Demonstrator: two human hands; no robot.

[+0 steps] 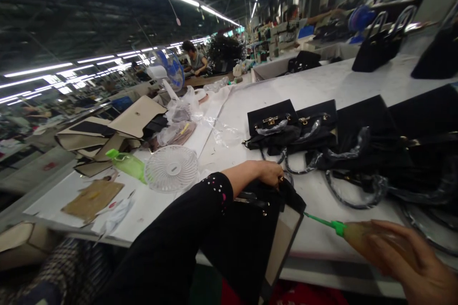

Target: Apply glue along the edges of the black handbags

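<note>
A black handbag (243,243) leans over the front edge of the white table, its beige inner side panel facing right. My left hand (271,173) is closed on the bag's upper part; the fingertips are partly hidden. In my right hand (417,257) is a squeeze bottle (375,243) of amber liquid with a long green nozzle. The nozzle's tip is at the bag's right upper edge; whether it touches I cannot tell. Beyond my left hand lie several black handbags (272,119) with plastic-wrapped handles.
On the left of the table (307,86) are a white fan (171,168), a green bottle (130,164), a brown piece (93,198) and beige bag parts (138,116). Black bags (379,43) stand at the back right. A blue fan (171,67) and a person (196,59) are farther off.
</note>
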